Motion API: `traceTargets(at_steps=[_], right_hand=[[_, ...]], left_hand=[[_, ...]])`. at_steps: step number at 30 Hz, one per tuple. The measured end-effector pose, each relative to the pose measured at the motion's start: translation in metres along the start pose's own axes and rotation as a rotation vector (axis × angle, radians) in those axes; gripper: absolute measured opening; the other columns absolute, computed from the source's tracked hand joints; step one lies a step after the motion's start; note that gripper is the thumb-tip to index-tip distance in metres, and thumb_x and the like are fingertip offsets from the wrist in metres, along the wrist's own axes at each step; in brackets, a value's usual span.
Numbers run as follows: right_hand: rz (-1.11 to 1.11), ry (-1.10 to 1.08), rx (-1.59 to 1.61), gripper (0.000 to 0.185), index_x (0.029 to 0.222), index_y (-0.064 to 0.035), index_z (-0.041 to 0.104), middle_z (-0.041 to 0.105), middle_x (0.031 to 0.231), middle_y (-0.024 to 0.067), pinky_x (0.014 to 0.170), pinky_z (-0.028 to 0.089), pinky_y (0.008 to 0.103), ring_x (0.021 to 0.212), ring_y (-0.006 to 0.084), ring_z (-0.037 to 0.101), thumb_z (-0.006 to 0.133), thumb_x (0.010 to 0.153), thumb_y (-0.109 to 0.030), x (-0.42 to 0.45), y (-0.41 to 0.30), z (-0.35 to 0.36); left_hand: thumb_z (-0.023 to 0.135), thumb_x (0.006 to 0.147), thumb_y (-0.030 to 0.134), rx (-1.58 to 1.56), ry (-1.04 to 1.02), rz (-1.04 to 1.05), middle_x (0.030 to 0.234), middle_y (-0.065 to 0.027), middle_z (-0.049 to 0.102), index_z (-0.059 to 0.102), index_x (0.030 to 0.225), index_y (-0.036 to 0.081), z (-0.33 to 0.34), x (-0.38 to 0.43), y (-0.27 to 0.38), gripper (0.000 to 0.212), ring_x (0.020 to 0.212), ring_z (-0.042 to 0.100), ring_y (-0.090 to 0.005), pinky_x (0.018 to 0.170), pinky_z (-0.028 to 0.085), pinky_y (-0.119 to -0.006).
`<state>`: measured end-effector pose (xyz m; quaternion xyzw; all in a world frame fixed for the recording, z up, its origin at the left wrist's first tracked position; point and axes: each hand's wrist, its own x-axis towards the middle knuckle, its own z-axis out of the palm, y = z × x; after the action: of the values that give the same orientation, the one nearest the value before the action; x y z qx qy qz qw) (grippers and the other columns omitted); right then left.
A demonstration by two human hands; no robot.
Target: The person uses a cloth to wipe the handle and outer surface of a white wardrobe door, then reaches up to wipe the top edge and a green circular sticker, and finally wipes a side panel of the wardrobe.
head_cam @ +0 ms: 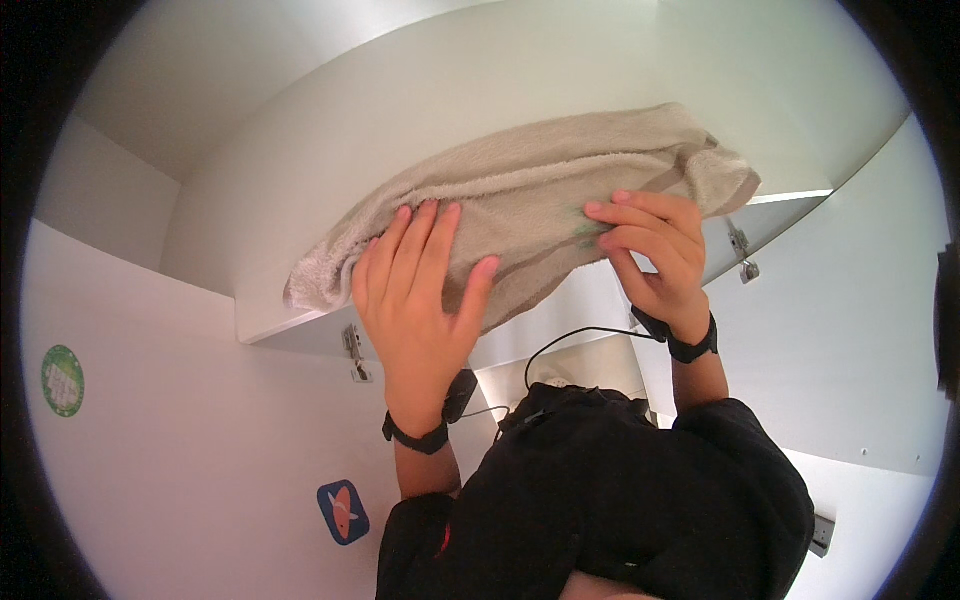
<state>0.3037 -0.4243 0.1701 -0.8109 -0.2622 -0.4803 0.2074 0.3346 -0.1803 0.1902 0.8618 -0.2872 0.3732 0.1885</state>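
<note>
A beige terry towel [525, 176] lies in loose folds along the front of a white cabinet shelf [315, 180], its near edge drooping over the shelf's front. Faint green marks show on its right part. My left hand [416, 300] lies palm down on the towel's left half, fingers spread and thumb apart, touching the cloth without closing around it. At the right, my right hand [656, 251] has its fingertips on the towel beside the green marks. Its thumb side meets the cloth's near edge, pinching it.
White doors stand at the left [187, 450] and right [825, 337], with metal hinges [356, 352] below the shelf. The left door bears a round green sticker [63, 381] and a fish sticker [343, 512]. A black cable [555, 337] hangs by my right wrist. A wall socket [823, 535] is low at right.
</note>
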Motion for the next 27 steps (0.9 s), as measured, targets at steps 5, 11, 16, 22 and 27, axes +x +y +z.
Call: traceTargets(at_steps=[5, 11, 16, 22, 27], right_hand=[[0.071, -0.046, -0.035, 0.023, 0.094, -0.0049, 0.063, 0.068, 0.112, 0.0075, 0.086, 0.047, 0.0363, 0.105, 0.0272, 0.063, 0.068, 0.072, -0.001, 0.003, -0.002, -0.015], [0.176, 0.012, -0.355, 0.024, 0.102, -0.0047, 0.065, 0.064, 0.118, 0.0095, 0.095, 0.041, 0.0408, 0.115, 0.0307, 0.056, 0.065, 0.079, -0.013, 0.003, 0.007, -0.026], [0.232, -0.005, -0.389, 0.034, 0.112, -0.0074, 0.065, 0.063, 0.117, 0.0085, 0.097, 0.037, 0.0441, 0.115, 0.0308, 0.053, 0.062, 0.082, -0.024, -0.001, 0.008, -0.018], [0.225, -0.058, -0.438, 0.055, 0.127, -0.0073, 0.059, 0.061, 0.116, 0.0129, 0.096, 0.037, 0.0462, 0.112, 0.0333, 0.053, 0.059, 0.085, -0.043, 0.013, -0.028, 0.017], [0.158, -0.034, -0.330, 0.062, 0.126, -0.0013, 0.058, 0.060, 0.113, 0.0185, 0.092, 0.040, 0.0468, 0.107, 0.0361, 0.054, 0.056, 0.086, -0.049, 0.030, -0.065, 0.066]], left_hand=[[0.069, 0.080, 0.024, -0.029, 0.049, -0.039, 0.112, -0.0091, 0.067, 0.068, 0.108, 0.004, -0.008, -0.006, -0.019, 0.034, 0.114, 0.058, -0.0274, 0.099, 0.037, -0.043], [0.056, 0.087, 0.011, 0.084, 0.141, -0.133, 0.112, -0.0085, 0.068, 0.068, 0.106, 0.002, -0.021, -0.012, -0.040, 0.024, 0.118, 0.057, -0.0273, 0.105, 0.034, -0.043], [0.051, 0.090, 0.015, 0.163, 0.091, -0.172, 0.115, -0.0074, 0.067, 0.067, 0.111, 0.003, -0.019, -0.007, -0.033, 0.028, 0.119, 0.056, -0.0271, 0.107, 0.032, -0.043], [0.044, 0.095, 0.020, 0.210, -0.030, -0.182, 0.122, -0.0063, 0.064, 0.065, 0.116, 0.004, -0.017, 0.007, -0.025, 0.033, 0.122, 0.053, -0.0270, 0.108, 0.033, -0.042], [0.042, 0.096, 0.020, 0.216, -0.046, -0.180, 0.124, -0.0095, 0.062, 0.064, 0.116, 0.001, -0.008, 0.013, -0.026, 0.035, 0.122, 0.052, -0.0300, 0.107, 0.035, -0.044]])
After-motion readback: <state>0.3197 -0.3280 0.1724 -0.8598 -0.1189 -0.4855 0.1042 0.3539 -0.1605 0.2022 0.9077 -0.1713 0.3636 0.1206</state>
